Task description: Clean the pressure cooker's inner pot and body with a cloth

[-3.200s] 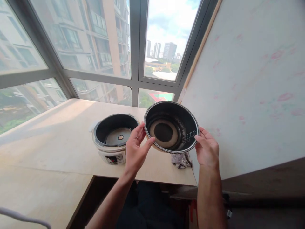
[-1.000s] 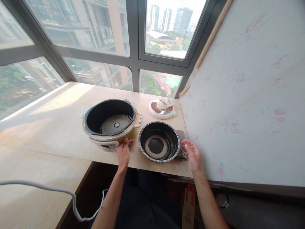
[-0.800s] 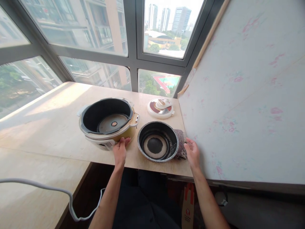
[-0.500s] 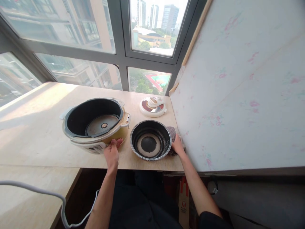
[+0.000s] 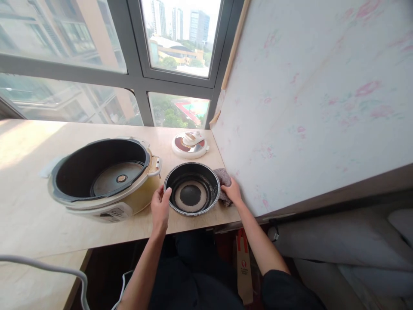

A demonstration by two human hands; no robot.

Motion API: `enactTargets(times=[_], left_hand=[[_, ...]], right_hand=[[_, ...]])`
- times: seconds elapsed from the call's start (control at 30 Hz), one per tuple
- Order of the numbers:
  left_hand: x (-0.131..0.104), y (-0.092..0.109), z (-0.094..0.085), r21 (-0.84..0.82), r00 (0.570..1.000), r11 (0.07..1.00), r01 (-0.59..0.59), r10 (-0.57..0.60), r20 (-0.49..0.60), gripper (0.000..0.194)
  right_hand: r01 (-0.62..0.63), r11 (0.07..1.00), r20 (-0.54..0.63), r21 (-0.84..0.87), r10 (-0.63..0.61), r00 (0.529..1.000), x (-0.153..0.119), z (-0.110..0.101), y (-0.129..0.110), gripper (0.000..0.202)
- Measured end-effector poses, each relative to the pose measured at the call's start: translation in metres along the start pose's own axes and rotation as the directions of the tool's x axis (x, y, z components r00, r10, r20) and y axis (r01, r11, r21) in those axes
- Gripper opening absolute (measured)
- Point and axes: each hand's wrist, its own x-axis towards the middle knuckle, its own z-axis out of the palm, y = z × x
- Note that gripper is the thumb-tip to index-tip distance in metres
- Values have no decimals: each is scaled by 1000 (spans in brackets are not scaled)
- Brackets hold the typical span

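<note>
A black inner pot [image 5: 191, 201] with a pale worn ring on its bottom stands on the wooden tabletop, near the front edge. My left hand [image 5: 161, 207] is closed on its left rim, the thumb at the rim and the fingers partly hidden on the outer side. At the opposite side, my right hand [image 5: 231, 191] grips the pot's right rim with its fingertips. A bunched grey-brown cloth [image 5: 223, 177] lies against the pot there, just behind and under the right fingers. To the left stands the open electric pressure cooker [image 5: 137, 199], a heating plate [image 5: 112, 178] visible inside.
The cooker's white and reddish lid [image 5: 190, 146] lies behind the pot, near the window. A floral wall panel [image 5: 290, 129] bounds the right side. At the lower left runs a grey cable [image 5: 48, 266]. Below the table edge is a brown paper bag [image 5: 244, 271].
My left hand has moved right, from beside the cooker's front to the inner pot's left rim. My right hand stays at the pot's right side. The view has shifted right.
</note>
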Motion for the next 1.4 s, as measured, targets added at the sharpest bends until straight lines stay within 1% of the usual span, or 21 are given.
enactTargets(times=[0.1, 0.17, 0.23, 0.3, 0.33, 0.4, 0.43, 0.5, 0.57, 0.6, 0.7, 0.8, 0.87, 0.9, 0.93, 1.03, 1.1, 1.17, 1.23, 1.3, 1.4], left_hand=[[6, -1, 3, 47, 994, 998, -47, 43, 97, 67], [10, -4, 5, 103, 993, 992, -67, 56, 104, 72], [14, -9, 6, 126, 993, 989, -79, 67, 97, 76], [17, -13, 8, 113, 992, 989, -91, 80, 99, 78], [17, -15, 8, 101, 991, 990, -97, 86, 103, 79], [18, -17, 9, 77, 990, 992, -99, 91, 104, 79], [17, -17, 10, 61, 990, 993, -97, 90, 105, 78], [16, -18, 11, 30, 990, 995, -95, 92, 106, 76], [15, -18, 11, 8, 990, 995, -100, 99, 104, 70], [15, -18, 11, -3, 988, 994, -107, 107, 108, 66], [15, -18, 10, -32, 981, 990, -140, 143, 133, 51], [17, -18, 7, -35, 972, 986, -162, 166, 167, 47], [19, -18, 5, -26, 967, 986, -167, 169, 192, 46], [20, -18, 5, -28, 964, 985, -168, 170, 205, 45], [21, -18, 5, -34, 961, 985, -168, 171, 218, 45], [24, -19, 7, -63, 955, 984, -168, 178, 238, 46], [25, -21, 9, -74, 958, 982, -174, 186, 219, 46], [26, -24, 12, -81, 966, 983, -165, 177, 187, 44], [26, -28, 14, -102, 978, 986, -135, 149, 146, 43], [27, -31, 16, -146, 983, 983, -116, 134, 123, 44], [27, -34, 18, -221, 976, 966, -135, 168, 137, 50]], right_hand=[[10, 993, -86, 116, 0, 996, -13, -19, -9, 55], [44, 969, -152, 242, -7, 988, -24, -36, -26, 54], [83, 936, -200, 342, -14, 980, -33, -53, -49, 53], [130, 896, -198, 425, -48, 979, -39, -66, -73, 54], [142, 875, -166, 462, -72, 984, -41, -69, -84, 56], [129, 849, -46, 512, -123, 991, -39, -68, -102, 60], [108, 850, 36, 515, -148, 988, -37, -63, -109, 62], [55, 878, 202, 476, -170, 965, -28, -46, -116, 63], [-4, 914, 329, 406, -142, 934, -17, -23, -118, 59], [-33, 927, 370, 374, -117, 922, -12, -10, -118, 57], [-74, 949, 449, 306, -75, 891, 1, 23, -116, 51], [-32, 969, 506, 244, -99, 857, 6, 50, -117, 53], [0, 972, 528, 234, -127, 840, 4, 66, -121, 53], [11, 969, 550, 248, -150, 822, 2, 75, -123, 52], [17, 962, 583, 273, -179, 793, -1, 83, -126, 49], [28, 932, 695, 360, -289, 658, -13, 105, -135, 41], [68, 928, 733, 367, -333, 594, -20, 112, -137, 42], [137, 934, 763, 330, -349, 545, -25, 110, -136, 48], [227, 932, 792, 284, -361, 492, -27, 103, -131, 52], [329, 908, 804, 260, -392, 446, -27, 95, -125, 51], [447, 852, 816, 271, -450, 363, -25, 85, -118, 51]])
